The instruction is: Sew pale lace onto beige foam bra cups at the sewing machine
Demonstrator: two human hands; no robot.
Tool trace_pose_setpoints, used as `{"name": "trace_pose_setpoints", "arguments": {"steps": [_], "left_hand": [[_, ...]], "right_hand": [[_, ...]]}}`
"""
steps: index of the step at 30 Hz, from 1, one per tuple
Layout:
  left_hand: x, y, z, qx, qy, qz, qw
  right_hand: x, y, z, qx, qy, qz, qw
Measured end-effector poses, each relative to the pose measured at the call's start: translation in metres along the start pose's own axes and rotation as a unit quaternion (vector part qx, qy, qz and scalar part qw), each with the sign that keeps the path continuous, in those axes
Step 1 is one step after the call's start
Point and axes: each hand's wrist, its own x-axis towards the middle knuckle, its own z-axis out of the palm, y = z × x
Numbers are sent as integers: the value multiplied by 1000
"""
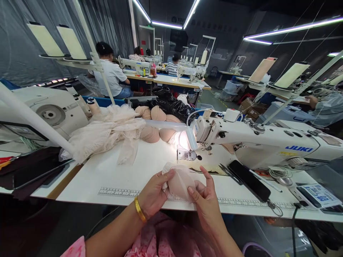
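Note:
Between my two hands is a pale pink bra cup (180, 182) with a lacy edge, held just above the table's front part. My left hand (154, 191) pinches its left side, thumb on top. On the right side, my right hand (205, 194) grips the lower edge between thumb and fingers, with the index finger raised. Beyond the cup stands a white sewing machine (241, 132), its lamp shining on the needle area. Stacked beige bra cups (150, 134) lie behind, beside a heap of cream lace fabric (104, 130).
To the right lie a black phone (249, 180), dark scissors (230, 174) and a computer mouse (284, 180). A ruler scale (118, 192) runs along the table's front edge. Another sewing machine (45, 110) stands at left. A person in a white shirt (109, 75) sits farther back.

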Motion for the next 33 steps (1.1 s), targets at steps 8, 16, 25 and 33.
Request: {"name": "trace_pose_setpoints", "arguments": {"steps": [8, 16, 25, 33], "left_hand": [[5, 1, 3, 18, -18, -1, 1000], [14, 1, 11, 82, -31, -9, 996], [18, 53, 13, 579, -435, 133, 677], [105, 59, 20, 795, -435, 279, 317]], "right_hand": [[3, 1, -6, -9, 8, -13, 1000], [5, 0, -11, -43, -42, -17, 998], [52, -35, -61, -441, -244, -313, 805], [152, -42, -55, -667, -250, -497, 495]]}}
